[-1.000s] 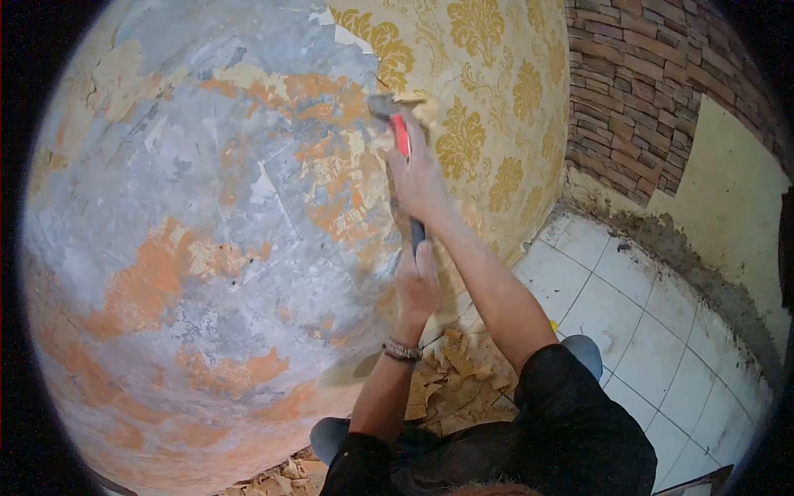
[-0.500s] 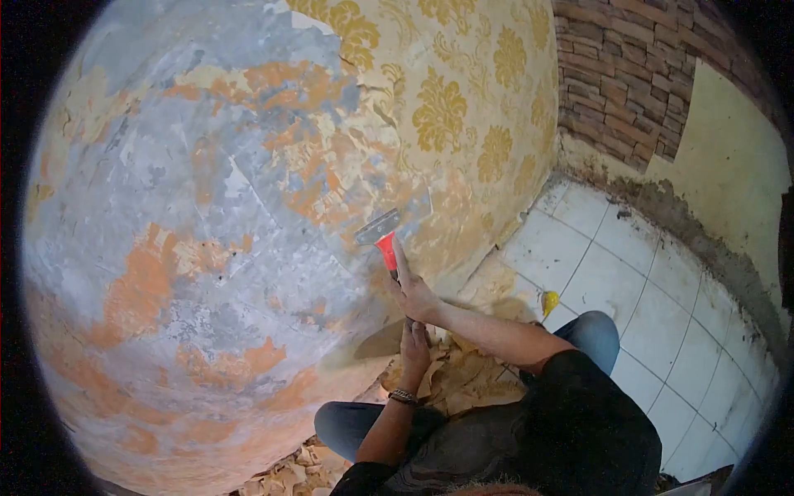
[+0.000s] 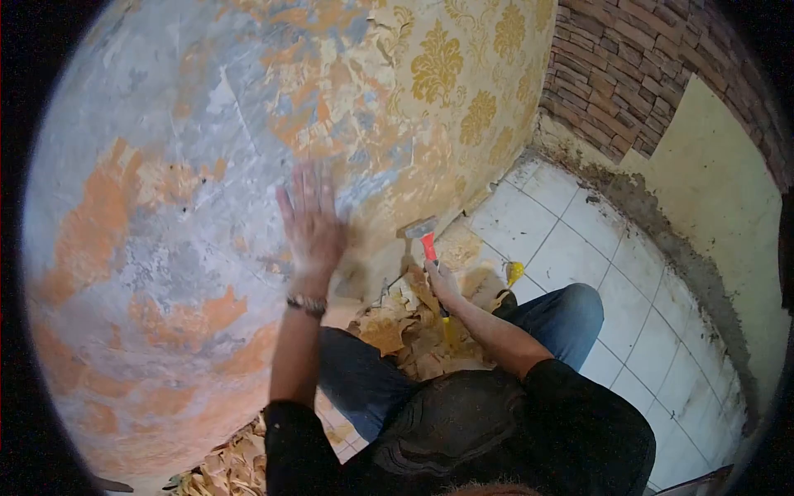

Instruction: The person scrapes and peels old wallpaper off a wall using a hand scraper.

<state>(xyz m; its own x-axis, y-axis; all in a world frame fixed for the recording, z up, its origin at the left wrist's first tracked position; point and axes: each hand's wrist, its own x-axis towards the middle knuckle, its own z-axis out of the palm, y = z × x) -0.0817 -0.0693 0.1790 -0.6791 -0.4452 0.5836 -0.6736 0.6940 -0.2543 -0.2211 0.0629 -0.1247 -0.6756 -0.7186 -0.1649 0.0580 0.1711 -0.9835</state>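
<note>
My left hand (image 3: pixel 313 236), with a bracelet at the wrist, is spread flat against the patchy stripped wall (image 3: pixel 157 240), fingers pointing up. Held in my right hand (image 3: pixel 445 283) is a scraper (image 3: pixel 428 244) with a flat metal blade, a red neck and a dark and yellow handle end. Its blade points up at the lower part of the wall, right of my left hand. Above it, patterned gold wallpaper (image 3: pixel 437 62) is still on the wall, with ragged torn edges.
Torn wallpaper scraps (image 3: pixel 385 331) lie between my knees, and more scraps (image 3: pixel 227 463) pile along the wall's foot. A yellow object (image 3: pixel 514 271) rests on the white floor tiles (image 3: pixel 571 256). Behind stands a second wall with brick-pattern covering (image 3: pixel 616 78).
My left hand has let go of the scraper's handle and moved up and left onto the wall. My right hand has lowered the scraper to the right, away from the bare patch.
</note>
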